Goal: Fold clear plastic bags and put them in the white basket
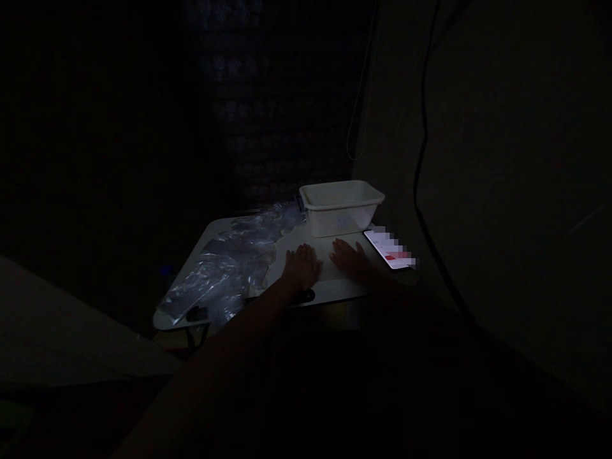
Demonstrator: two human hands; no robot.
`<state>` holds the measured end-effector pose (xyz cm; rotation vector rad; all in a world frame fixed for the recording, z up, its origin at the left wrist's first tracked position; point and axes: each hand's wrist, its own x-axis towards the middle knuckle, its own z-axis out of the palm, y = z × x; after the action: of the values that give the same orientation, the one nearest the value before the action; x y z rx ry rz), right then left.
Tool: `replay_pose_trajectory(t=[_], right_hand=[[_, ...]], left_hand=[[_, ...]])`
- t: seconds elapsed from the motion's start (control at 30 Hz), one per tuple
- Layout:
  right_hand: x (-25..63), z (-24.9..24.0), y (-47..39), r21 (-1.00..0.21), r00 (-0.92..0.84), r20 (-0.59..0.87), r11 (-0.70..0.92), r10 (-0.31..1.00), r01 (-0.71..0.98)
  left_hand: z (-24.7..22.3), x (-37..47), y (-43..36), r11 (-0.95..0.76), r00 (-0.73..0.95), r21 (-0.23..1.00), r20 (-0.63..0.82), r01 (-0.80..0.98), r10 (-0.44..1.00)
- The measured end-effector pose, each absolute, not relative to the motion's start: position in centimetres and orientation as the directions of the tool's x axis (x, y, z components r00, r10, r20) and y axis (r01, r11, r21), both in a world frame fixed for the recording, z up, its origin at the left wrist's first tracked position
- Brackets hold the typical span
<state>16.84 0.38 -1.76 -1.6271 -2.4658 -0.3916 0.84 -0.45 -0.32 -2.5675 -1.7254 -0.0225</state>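
No readable text anywhere; frame v. dark. Phone (389, 250) on tabletop (329, 290), right of centre: screen lit, white w/ a red patch, but blurred out, so no words or nos. legible. White tub (340, 207) just above centre: faint bluish mark on its front wall, too dim to read. Clear plastic bags (229, 268) at centre left: no print visible.

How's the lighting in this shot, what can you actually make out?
Head view: very dark, only the small table is lit; left hand and right hand rest flat before a white tub, clear plastic bags glint faintly, the phone screen glows, surroundings black.
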Motion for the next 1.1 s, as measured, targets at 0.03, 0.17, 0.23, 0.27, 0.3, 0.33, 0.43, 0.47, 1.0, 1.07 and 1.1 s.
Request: replay_pose_trajectory(t=[0.03, 0.17, 0.23, 0.27, 0.3, 0.33, 0.43, 0.47, 1.0, 1.07, 1.1], right_hand=[[16.2, -1.7, 0.3, 0.109, -0.403, 0.274, 0.388, 0.873, 0.915], [15.2, -2.1, 0.3, 0.067, -0.428, 0.244, 0.425, 0.870, 0.903], [15.9, -2.7, 0.5, 0.067, -0.415, 0.250, 0.412, 0.875, 0.909], [16.6, -3.0, 0.5, 0.074, -0.415, 0.257, 0.410, 0.873, 0.909], [17.3, -3.2, 0.6, 0.083, -0.414, 0.264, 0.408, 0.871, 0.909], [18.2, -3.5, 0.6, 0.102, -0.436, 0.263, 0.425, 0.861, 0.900], [20.4, -3.8, 0.7, 0.180, -0.509, 0.230, 0.477, 0.830, 0.860], [20.8, -3.7, 0.7, 0.191, -0.504, 0.226, 0.469, 0.834, 0.862], [19.1, -1.1, 0.9, 0.119, -0.284, 0.367, 0.258, 0.886, 0.959], [19.0, -1.0, 1.0, 0.097, -0.259, 0.352, 0.240, 0.899, 0.966], [19.0, -0.9, 1.0, 0.086, -0.249, 0.345, 0.234, 0.905, 0.968]], left_hand=[[-0.5, 1.2, -0.6, -0.403, 0.404, -0.030, 0.041, 0.915, 0.914], [-1.2, 1.8, -0.9, -0.452, 0.453, -0.036, 0.023, 0.891, 0.891], [-1.3, 1.4, -0.9, -0.443, 0.443, -0.034, -0.005, 0.896, 0.897], [-1.2, 1.0, -0.8, -0.430, 0.430, -0.034, -0.020, 0.902, 0.903], [-1.2, 0.5, -0.6, -0.417, 0.415, -0.036, -0.034, 0.908, 0.909], [-1.1, 0.0, -0.5, -0.402, 0.400, -0.040, -0.046, 0.915, 0.915], [-0.7, -1.5, -0.1, -0.345, 0.343, -0.053, -0.046, 0.937, 0.938], [-0.5, -1.9, -0.1, -0.331, 0.330, -0.053, -0.026, 0.942, 0.944], [2.7, 5.5, -3.3, -0.777, 0.795, -0.187, 0.045, 0.601, 0.605], [2.6, 5.7, -3.2, -0.776, 0.796, -0.194, 0.046, 0.600, 0.604], [2.6, 5.7, -3.1, -0.776, 0.796, -0.196, 0.044, 0.599, 0.604]])
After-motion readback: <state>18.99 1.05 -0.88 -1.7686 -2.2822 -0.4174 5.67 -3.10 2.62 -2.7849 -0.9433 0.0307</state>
